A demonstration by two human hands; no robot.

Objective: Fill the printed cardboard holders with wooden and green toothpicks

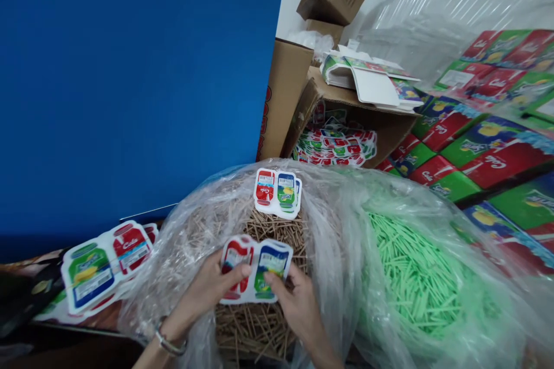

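Observation:
Over an open plastic bag of thin brown sticks (255,328), both hands hold a flat card shaped like two soda cans (255,282), one red and one blue-green. My left hand (216,279) pinches the red side, thumb on the front. My right hand (298,300) grips the blue-green side the same way, its other fingers partly hidden behind. Just beyond, a small stack of similar can-shaped cards (277,191) rests on the bag. To the left lie more can-shaped cards (93,277), overlapping one another.
Thin green sticks (415,277) fill a plastic bag on the right. Behind, a cardboard box (307,104) lies open with many can-shaped cards inside and folded printed cartons (376,83) on top. Printed boxes (489,150) are stacked at right. A blue panel (130,81) stands at left.

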